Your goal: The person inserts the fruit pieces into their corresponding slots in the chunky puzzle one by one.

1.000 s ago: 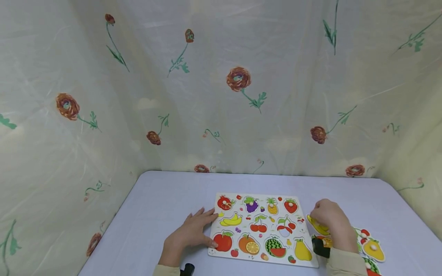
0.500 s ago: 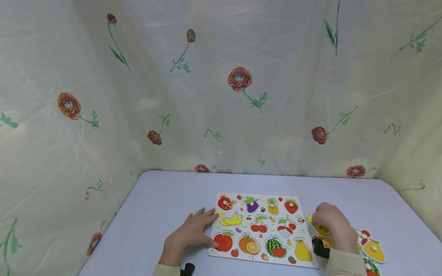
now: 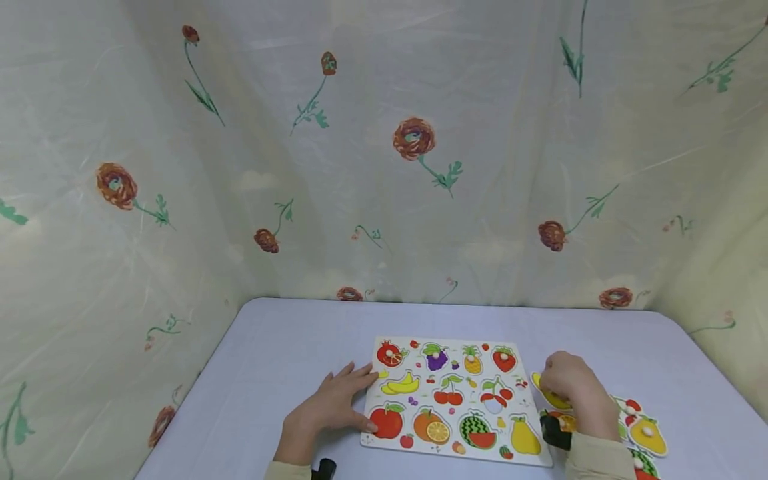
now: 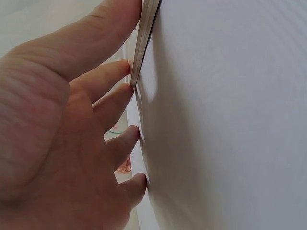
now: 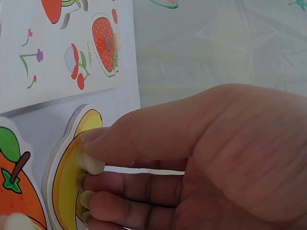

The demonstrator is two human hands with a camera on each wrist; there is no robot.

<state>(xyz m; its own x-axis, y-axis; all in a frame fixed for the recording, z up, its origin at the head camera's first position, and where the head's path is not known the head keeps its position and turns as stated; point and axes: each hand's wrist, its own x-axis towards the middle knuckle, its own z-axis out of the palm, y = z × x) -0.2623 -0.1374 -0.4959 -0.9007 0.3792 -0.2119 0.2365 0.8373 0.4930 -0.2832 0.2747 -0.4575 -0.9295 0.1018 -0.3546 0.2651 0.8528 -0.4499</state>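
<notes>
A white fruit puzzle board (image 3: 468, 452) lies on the table. My left hand (image 3: 336, 403) rests at its left side, fingers spread, thumb and fingertips touching the edge; in the left wrist view the hand (image 4: 72, 129) shows the thumb against the board's side. Right of the board, my right hand (image 3: 570, 380) is over a yellow banana puzzle piece (image 3: 555, 400). The right wrist view shows thumb and fingers of that hand (image 5: 158, 158) pinching the white knob (image 5: 91, 163) on the banana piece (image 5: 67, 187). The piece's lower part is cut off by the frame.
Beside the right hand lie an orange piece (image 3: 565, 421), a pear piece (image 3: 648, 435), a watermelon piece (image 3: 645, 463) and a partly hidden red-and-white piece. On the board, the strawberry piece (image 3: 504, 360) and pineapple piece (image 3: 472, 360) sit with knobs showing. A floral curtain (image 3: 480, 200) hangs behind.
Over the last second my right hand has come slightly nearer and lower at the banana piece. The left hand and the board stay put.
</notes>
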